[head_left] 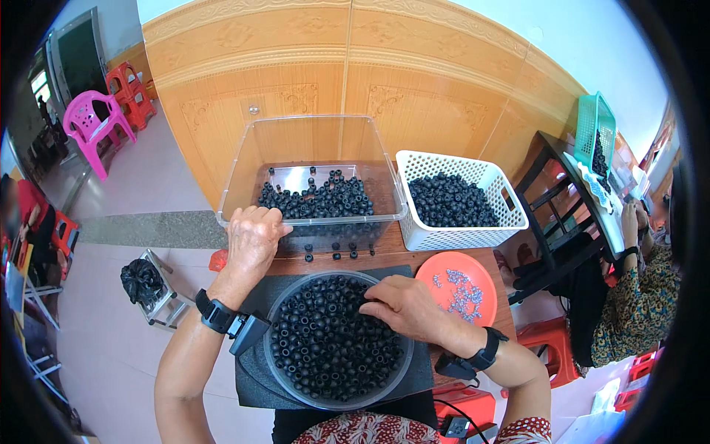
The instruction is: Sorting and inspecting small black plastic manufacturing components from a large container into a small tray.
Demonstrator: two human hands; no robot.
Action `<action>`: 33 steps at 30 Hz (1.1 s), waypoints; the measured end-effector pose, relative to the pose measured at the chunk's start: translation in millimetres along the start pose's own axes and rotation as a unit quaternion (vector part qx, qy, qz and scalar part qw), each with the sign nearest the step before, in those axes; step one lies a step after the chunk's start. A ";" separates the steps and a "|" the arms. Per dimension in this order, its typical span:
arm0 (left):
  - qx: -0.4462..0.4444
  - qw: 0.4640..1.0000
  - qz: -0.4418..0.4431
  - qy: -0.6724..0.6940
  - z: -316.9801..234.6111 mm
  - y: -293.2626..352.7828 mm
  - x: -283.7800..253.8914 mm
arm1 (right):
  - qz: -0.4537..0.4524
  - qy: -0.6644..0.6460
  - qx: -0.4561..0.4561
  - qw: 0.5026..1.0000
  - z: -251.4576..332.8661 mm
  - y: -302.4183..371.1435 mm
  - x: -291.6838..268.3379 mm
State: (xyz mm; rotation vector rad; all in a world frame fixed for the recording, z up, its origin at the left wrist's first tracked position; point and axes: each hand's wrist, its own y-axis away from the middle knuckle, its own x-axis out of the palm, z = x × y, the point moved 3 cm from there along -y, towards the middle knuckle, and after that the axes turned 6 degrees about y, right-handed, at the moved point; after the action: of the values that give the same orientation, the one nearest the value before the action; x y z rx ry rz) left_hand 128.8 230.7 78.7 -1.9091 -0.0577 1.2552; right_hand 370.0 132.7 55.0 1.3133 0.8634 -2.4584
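Observation:
A round clear tub (pixel 276 370) full of small black ring-shaped parts (pixel 333 344) stands in front of me on a dark mat (pixel 255 385). My right hand (pixel 405 305) is over the tub's right side, thumb and fingertips pinched together at the parts; what lies between them is hidden. My left hand (pixel 254 238) is closed, fingers curled at the front left rim of a clear plastic bin (pixel 303 222). Whatever it grips does not show. More black parts (pixel 318 196) lie inside that bin, and several stand on the table before it.
A white perforated basket (pixel 462 238) holds black parts. An orange-red plate (pixel 440 270) carries small silvery pieces (pixel 466 300). To the left is a metal stool (pixel 166 296) with a black bag (pixel 142 280). Another person (pixel 629 303) works at a side table, right.

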 end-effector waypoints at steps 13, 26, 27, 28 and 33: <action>0.017 0.997 -0.043 0.063 -14.8 -6.1 17.4 | 0.053 0.226 0.087 0.969 -74.0 -36.6 49.1; -0.037 0.964 0.104 0.242 -15.9 42.6 -14.1 | 0.096 0.163 0.073 0.979 -75.6 -36.4 48.9; -0.036 0.964 0.105 0.241 -11.3 47.6 -7.8 | 0.095 0.160 0.074 0.980 -74.1 -37.3 48.7; -0.077 0.956 0.150 0.241 -3.4 53.7 4.2 | 0.093 0.156 0.073 0.981 -71.8 -39.3 50.2; -0.110 0.926 0.262 0.249 -0.6 51.4 40.1 | 0.077 0.132 0.030 0.988 -64.6 -43.6 47.6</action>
State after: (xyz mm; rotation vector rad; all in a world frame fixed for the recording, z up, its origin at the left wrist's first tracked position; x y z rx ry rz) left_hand 129.8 214.8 15.6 -2.4920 0.6391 1.0762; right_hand 367.2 209.6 5.8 1.6879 0.7176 -2.2421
